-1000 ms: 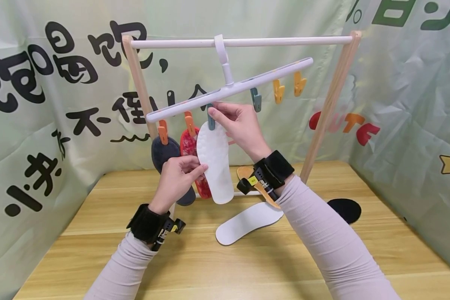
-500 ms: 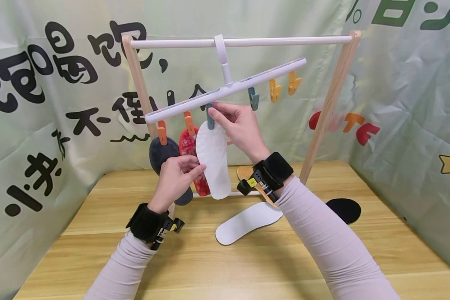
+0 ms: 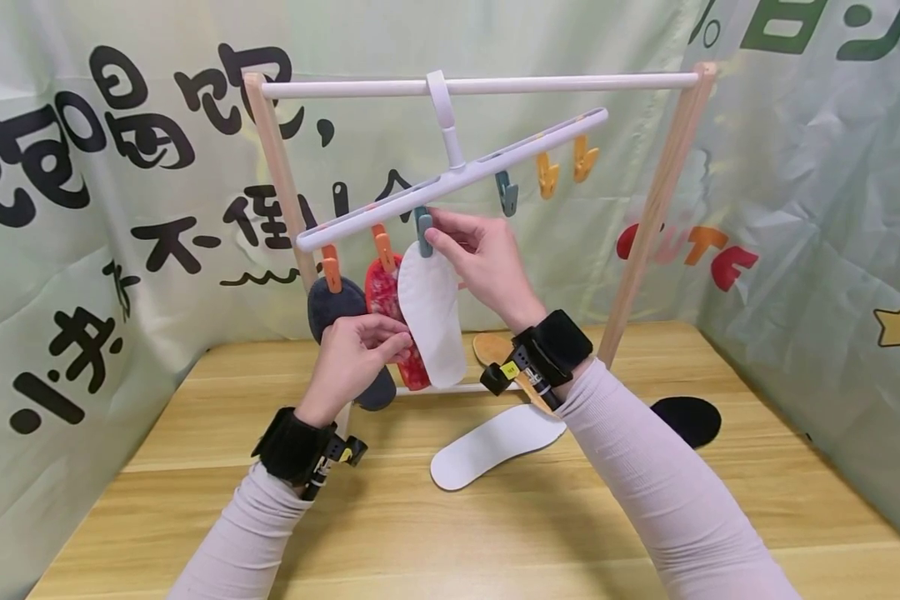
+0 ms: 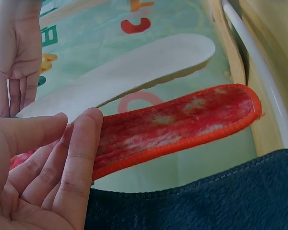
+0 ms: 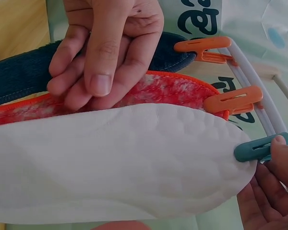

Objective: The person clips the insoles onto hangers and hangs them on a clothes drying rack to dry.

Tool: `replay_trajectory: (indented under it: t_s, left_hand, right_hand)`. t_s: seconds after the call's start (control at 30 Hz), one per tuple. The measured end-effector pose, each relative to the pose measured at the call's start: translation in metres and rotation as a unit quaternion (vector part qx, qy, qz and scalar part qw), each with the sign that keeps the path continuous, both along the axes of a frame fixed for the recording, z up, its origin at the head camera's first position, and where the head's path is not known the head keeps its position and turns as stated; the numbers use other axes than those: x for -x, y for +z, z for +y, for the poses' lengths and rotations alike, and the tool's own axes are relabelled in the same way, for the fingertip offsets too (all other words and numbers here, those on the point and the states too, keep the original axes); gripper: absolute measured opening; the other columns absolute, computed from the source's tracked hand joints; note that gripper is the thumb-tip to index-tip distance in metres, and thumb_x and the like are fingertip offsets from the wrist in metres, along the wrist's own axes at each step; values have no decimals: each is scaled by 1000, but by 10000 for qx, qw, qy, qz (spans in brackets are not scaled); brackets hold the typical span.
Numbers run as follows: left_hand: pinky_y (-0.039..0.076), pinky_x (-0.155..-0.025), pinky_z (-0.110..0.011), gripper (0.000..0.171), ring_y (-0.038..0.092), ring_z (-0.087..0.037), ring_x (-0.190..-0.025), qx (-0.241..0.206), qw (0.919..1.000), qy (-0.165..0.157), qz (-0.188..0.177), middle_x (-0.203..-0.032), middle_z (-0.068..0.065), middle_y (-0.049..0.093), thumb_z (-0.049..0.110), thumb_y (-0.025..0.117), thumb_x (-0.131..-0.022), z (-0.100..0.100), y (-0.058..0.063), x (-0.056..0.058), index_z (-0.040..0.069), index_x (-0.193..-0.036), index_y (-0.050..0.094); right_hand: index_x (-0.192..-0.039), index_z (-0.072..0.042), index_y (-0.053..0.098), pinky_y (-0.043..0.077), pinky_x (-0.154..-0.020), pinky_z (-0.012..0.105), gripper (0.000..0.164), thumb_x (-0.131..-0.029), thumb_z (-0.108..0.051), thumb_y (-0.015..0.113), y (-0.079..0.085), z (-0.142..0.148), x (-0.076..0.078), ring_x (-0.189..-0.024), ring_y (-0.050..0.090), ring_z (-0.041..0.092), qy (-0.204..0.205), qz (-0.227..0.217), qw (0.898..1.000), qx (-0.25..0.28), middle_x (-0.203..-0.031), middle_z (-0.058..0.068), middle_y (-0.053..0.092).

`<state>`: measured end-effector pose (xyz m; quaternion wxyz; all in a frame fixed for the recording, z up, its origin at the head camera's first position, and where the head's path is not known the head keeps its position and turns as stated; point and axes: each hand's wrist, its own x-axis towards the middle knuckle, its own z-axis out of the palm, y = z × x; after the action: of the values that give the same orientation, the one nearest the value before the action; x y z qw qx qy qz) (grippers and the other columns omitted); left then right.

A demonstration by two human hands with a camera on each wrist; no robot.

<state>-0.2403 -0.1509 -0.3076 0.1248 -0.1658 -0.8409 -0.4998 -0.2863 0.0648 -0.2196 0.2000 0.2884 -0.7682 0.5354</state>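
Beside the hanging insoles, my left hand [image 3: 356, 358] holds nothing, its fingers loosely bent. In the left wrist view its fingertips overlap a red fleecy insole [image 4: 177, 127] with orange edging. My right hand [image 3: 491, 262] is up at a teal clothespin [image 3: 423, 233], thumb on its end in the right wrist view. That clothespin grips the top of a white insole [image 3: 431, 321], which hangs free below. Orange clothespins [image 3: 383, 247] hold the red insole and a dark blue insole [image 3: 333, 304]. All hang from a white clip hanger [image 3: 390, 204], tilted down at its left.
The hanger hooks over the white rod [image 3: 570, 82] of a wooden rack [image 3: 656, 217]. Unused yellow clothespins [image 3: 547, 177] and another teal clip [image 3: 506, 194] hang on the right. On the table lie a white insole [image 3: 487, 450], a tan insole [image 3: 492, 348] and a black insole [image 3: 688, 421].
The white insole has swung up and away from my left fingers, which no longer hold it. My right hand has shifted slightly right and down with the clothespin. The hanger's right end has turned slightly.
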Motion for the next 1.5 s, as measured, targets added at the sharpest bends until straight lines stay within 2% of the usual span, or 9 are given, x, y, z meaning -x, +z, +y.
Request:
replay_trajectory:
  t_s: [0.23,0.5,0.8,0.93,1.03,1.13,1.23,1.4,1.5]
  left_hand:
    - [66,-79,-29,12,82,-21,-85,43,10000,24,-35,-97,-12,84,14,78,-100,0,-2,1,6,-107,81]
    - [60,-72,-23,11,81,-19,-83,249,9996,136,22,-90,-8,83,17,79,-99,3,-2,0,8,-105,82]
    - [61,-73,-24,11,80,-17,-82,255,9996,120,-29,-90,-8,83,19,80,-99,5,-4,-1,9,-104,82]
    - [64,-75,-26,11,80,-17,-80,216,9997,107,-78,-91,-8,83,18,79,-99,7,-5,0,9,-104,82]
    - [65,-76,-27,11,81,-17,-80,229,9996,110,-96,-94,-8,84,18,79,-99,9,-5,0,9,-105,82]
    - [64,-76,-27,11,81,-17,-80,281,9995,102,-102,-94,-8,84,18,79,-99,11,-5,-1,9,-104,82]
    - [62,-75,-26,10,79,-16,-78,348,9993,89,-66,-89,-6,83,19,80,-99,14,-6,-1,10,-103,82]
    - [58,-69,-26,9,78,-15,-77,380,9992,63,-60,-85,-5,82,18,80,-99,17,-9,-1,10,-103,82]
    - [61,-69,-24,10,79,-16,-78,261,9996,-32,-112,-87,-6,83,17,80,-98,21,-11,-1,9,-104,82]
  right_hand:
    - [-143,-9,69,66,-81,38,41,-103,-18,74,-7,7,1,-118,77,24,17,-156,9999,16,-135,12,76]
    - [-142,-4,69,66,-77,31,40,-104,-14,73,-14,14,3,-114,78,27,256,-367,9986,267,-133,18,76]
    - [-139,-2,70,64,-86,27,37,-104,-13,72,-24,24,3,-110,78,35,227,-387,9986,289,-131,17,77]
    - [-137,-2,72,64,-90,27,35,-105,-16,72,-27,28,3,-113,78,33,264,-386,9984,310,-132,16,77]
    - [-136,-3,73,64,-93,31,34,-104,-15,72,-30,31,3,-105,80,29,321,-383,9982,337,-133,17,76]
    - [-134,-4,75,63,-92,31,32,-104,-16,73,-33,35,3,-98,81,22,263,-419,9983,318,-134,16,76]
    - [-131,-5,77,60,-87,23,31,-103,-19,74,-36,38,1,-97,78,17,39,-475,9986,219,-130,13,78]
    - [-130,-7,78,53,-81,17,31,-103,-21,75,-43,42,1,-104,75,28,-131,-600,9981,86,-123,13,79]
    - [-131,-8,77,54,-84,18,32,-103,-23,75,-48,45,2,-106,76,24,-134,-657,9977,55,-125,12,79]
